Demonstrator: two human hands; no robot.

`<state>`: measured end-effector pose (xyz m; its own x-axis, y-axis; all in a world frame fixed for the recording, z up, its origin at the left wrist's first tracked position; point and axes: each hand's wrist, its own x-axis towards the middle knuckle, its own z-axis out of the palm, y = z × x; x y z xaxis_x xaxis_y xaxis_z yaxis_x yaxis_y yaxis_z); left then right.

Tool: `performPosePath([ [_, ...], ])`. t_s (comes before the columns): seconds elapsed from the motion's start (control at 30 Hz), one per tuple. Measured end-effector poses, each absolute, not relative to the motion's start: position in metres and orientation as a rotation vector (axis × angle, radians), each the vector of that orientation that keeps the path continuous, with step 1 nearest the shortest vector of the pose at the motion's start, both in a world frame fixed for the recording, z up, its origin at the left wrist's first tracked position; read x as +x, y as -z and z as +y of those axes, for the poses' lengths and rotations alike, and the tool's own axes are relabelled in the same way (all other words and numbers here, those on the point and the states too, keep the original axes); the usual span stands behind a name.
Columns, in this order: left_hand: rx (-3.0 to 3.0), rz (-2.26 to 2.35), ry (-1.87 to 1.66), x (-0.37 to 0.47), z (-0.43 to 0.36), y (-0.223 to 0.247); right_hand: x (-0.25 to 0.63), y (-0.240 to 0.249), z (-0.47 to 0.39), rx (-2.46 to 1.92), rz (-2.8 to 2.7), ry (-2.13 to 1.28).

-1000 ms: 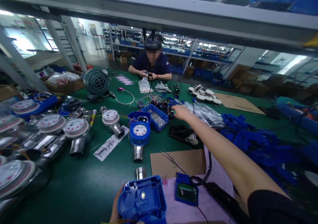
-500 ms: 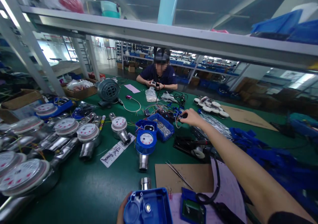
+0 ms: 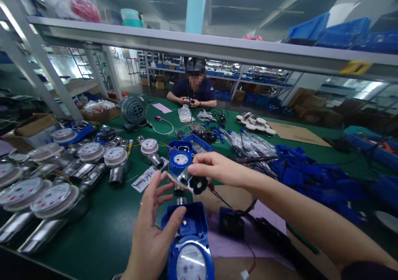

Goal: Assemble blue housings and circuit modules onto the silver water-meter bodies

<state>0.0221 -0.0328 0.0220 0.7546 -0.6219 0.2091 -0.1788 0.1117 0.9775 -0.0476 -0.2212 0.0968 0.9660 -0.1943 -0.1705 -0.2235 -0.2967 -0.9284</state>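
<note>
My right hand [image 3: 214,168] pinches a small black part with a pale round centre [image 3: 199,184], and thin coloured wires [image 3: 178,181] trail from it to the left. With fingers and thumb spread, my left hand [image 3: 155,226] is beside those wires; I cannot tell whether it touches them. Below both hands lies a blue water meter [image 3: 189,259], its wiring box open at the top and its round dial facing up. Just beyond stands another blue meter [image 3: 180,158], partly covered by my right hand.
Several metal meters with white dials [image 3: 54,199] crowd the left. A blue bin of screws [image 3: 199,145] sits behind my right hand. To the right lie blue plastic parts [image 3: 298,172] and clear bags [image 3: 248,143]. A co-worker [image 3: 194,89] sits across, under the overhead shelf [image 3: 192,42].
My right hand has come back from the wire pile to above the blue meter, bringing the black part. My left hand has left the meter's side and risen, fingers spread. The meter shows more fully.
</note>
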Motion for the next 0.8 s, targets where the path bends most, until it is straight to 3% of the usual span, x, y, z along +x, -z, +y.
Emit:
performPosePath([
  [0.23, 1.682, -0.936, -0.013, 0.035, -0.009, -0.048, -0.062, -0.101, -0.197, -1.911, 0.070, -0.019],
  [0.47, 1.736, -1.404, -0.172, 0.021, -0.006, -0.055, -0.072, -0.115, -0.184, -2.341, 0.216, 0.630],
  [0.6, 1.662, -1.659, -0.410, 0.010, -0.018, -0.049, -0.069, -0.107, -0.171, -2.459, 0.036, 0.737],
  [0.7, 1.745, -1.574, -0.496, 0.017, -0.015, -0.050, -0.065, -0.102, -0.182, -2.189, 0.123, 0.776],
  [0.8, 1.716, -1.178, -0.575, 0.032, -0.010, -0.056, -0.060, -0.100, -0.201, -1.651, 0.231, 0.759],
])
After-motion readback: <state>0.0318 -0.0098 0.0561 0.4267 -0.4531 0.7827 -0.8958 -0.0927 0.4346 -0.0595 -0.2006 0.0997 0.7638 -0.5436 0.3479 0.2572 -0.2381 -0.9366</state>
